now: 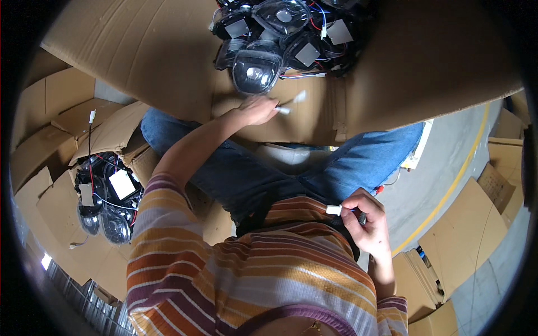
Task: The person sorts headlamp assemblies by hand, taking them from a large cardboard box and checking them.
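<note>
My left hand (255, 109) reaches out over a big cardboard sheet (157, 50) and pinches a small white connector (283, 110). It is just below a black lamp unit with a clear lens (256, 70). A pile of similar lamp units with white stickers and red and blue wires (291, 31) lies behind it. My right hand (365, 221) rests near my waist, closed around a white plug (334, 210) and a dark part that is mostly hidden in the fist. A bit of red wire (380, 189) shows above it.
At my left, a cardboard box (61, 196) holds more black lamp units (106, 201) with a wire sticking up. Flattened cardboard boxes (465, 235) lie at the right beside a yellow floor line (448, 193). My legs in jeans (336, 162) are under the sheet.
</note>
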`<state>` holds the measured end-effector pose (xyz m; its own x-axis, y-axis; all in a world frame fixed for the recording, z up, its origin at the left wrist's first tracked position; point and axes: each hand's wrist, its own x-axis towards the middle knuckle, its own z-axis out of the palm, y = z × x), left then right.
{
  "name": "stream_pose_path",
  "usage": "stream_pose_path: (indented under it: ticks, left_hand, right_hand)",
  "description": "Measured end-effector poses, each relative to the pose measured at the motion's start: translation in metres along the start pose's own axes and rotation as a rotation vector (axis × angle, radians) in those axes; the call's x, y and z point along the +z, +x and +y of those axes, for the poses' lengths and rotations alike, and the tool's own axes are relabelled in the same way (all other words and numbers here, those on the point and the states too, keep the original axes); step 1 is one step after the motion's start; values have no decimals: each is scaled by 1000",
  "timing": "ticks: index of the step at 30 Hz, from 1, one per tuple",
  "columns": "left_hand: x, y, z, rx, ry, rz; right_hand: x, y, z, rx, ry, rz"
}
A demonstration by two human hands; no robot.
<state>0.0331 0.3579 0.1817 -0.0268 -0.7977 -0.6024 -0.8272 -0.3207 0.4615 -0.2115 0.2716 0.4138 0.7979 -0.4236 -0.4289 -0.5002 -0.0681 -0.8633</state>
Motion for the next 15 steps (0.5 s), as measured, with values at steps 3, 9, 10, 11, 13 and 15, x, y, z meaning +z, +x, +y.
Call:
stream_pose_path:
  ticks: [3,9,10,11,13,15]
  left_hand:
    - [-31,-8,28,-10,-465,135]
    - [-88,-60,68,200,-874,254]
    - [-89,-67,73,202,-868,257]
    - [-88,-74,78,232,-883,187]
    - [-93,-93,98,274,-997,86]
    - [-94,-108,114,310,-1008,89]
  right_hand:
    - [-1,4,2,-18,17,-14]
    - [-2,3,2,-53,52,-45]
    - [-2,4,1,-49,66,-51]
    - [-3,4,0,-77,63,-41]
    - [-6,3,-4,-79,87,-33]
    - [-10,1,-6,-96,117,-29]
